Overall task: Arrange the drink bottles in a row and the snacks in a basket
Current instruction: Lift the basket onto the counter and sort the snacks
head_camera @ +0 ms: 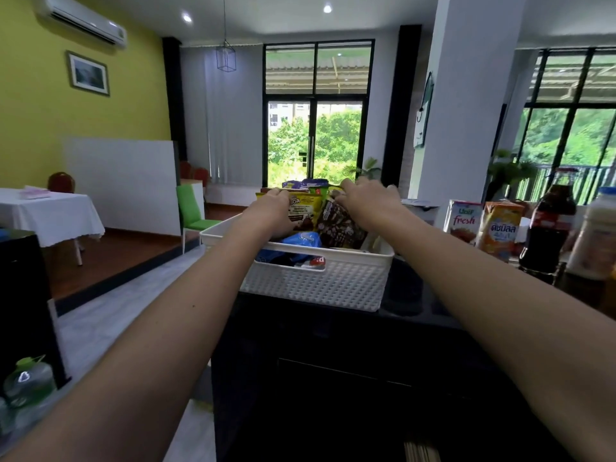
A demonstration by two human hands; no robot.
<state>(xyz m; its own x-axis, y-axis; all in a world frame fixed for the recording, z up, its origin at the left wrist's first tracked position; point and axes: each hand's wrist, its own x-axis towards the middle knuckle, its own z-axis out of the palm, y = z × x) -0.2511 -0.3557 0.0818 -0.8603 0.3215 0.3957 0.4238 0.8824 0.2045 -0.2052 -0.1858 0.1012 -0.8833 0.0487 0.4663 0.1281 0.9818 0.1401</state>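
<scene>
A white plastic basket (336, 285) stands on a dark counter, filled with snack packets. My left hand (271, 211) grips the top of a yellow snack packet (305, 211) standing in the basket. Beside it, my right hand (366, 203) holds the top of a dark brown snack packet (340, 228). A blue packet (301, 241) lies lower in the basket. To the right stand drinks in a line: a white juice carton (463, 221), an orange carton (500, 231), a dark cola bottle (546, 235) and a pale bottle (596, 238).
The dark counter (350, 361) extends toward me. At lower left stand a black box (23, 295) and a clear bottle with a green cap (28, 381). Farther left is a table with a white cloth (50, 215) and a green chair (190, 208).
</scene>
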